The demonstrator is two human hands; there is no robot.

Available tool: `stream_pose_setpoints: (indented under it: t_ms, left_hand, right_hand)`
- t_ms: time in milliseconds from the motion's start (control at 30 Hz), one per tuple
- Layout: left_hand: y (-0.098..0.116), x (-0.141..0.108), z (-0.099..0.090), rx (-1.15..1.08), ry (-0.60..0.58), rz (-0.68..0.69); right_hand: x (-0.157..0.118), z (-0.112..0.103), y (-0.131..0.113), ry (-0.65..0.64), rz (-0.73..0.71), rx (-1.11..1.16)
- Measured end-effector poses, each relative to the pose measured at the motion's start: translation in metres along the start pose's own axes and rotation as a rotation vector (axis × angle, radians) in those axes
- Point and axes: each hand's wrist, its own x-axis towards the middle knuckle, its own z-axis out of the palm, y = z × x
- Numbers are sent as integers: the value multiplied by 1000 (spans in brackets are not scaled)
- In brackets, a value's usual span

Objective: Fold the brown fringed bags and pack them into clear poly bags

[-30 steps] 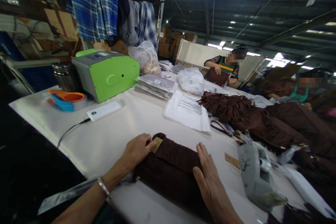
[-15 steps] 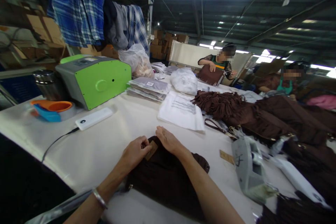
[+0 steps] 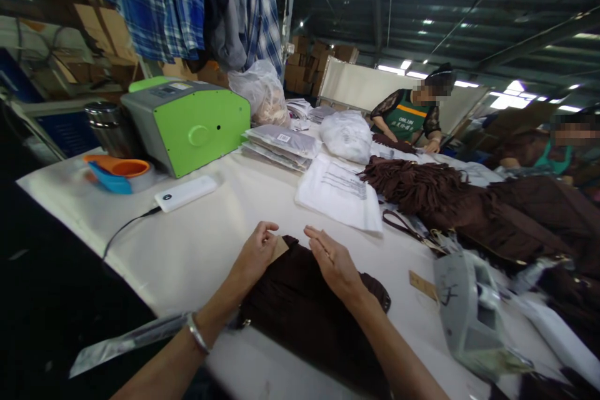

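A dark brown fabric bag (image 3: 309, 312) lies on the white table (image 3: 187, 250) in front of me. At its upper left edge, my left hand (image 3: 255, 256) has its fingers closed on a tan card tag (image 3: 280, 250). My right hand (image 3: 332, 262) is over the bag's upper right part, its fingers straight and side by side, with nothing seen in it. A gap separates the two hands. A clear plastic bag (image 3: 131, 340) hangs over the table's front edge beside my left wrist.
A green machine (image 3: 201, 131), a steel flask (image 3: 107, 128), tape rolls (image 3: 122, 169) and a white power bank (image 3: 187, 192) are at left. White plastic sheets (image 3: 340, 190) lie ahead. Brown bags (image 3: 506, 212) and a grey tape dispenser (image 3: 464, 306) are at right. Two people work beyond.
The view has shifted, moving most things right. My right hand has moved apart from my left, and the tan tag is now tilted up. The person behind has lowered both hands.
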Motion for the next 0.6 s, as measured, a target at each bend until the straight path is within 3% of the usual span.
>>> stream_pose_setpoints:
  t_ms: [67,167,233,300,367,433,600]
  left_hand:
    - [-2,-4,13,194,18,77]
    - [-2,-16,28,515,49,227]
    - [1,-25,30,708,85,331]
    - [4,-35,20,786,118,428]
    - [4,-46,-4,764,139,495]
    - [-2,-60,-40,721,149,481]
    - [-41,-108,-137,652,39,38]
  right_hand:
    - [-5,-6,-1,42,23,5]
    - [-20,-7,-4,-16,-56,-86]
    - [-32,-6,-7,-39,-94,-159]
    - [-43,-6,-12,-31,-111,-214]
    - [-49,-6,-22,-17,-138,-249]
    - [-52,-3,-34,-31,-190,-268]
    - [-47,30,-50,-224,-284,-256]
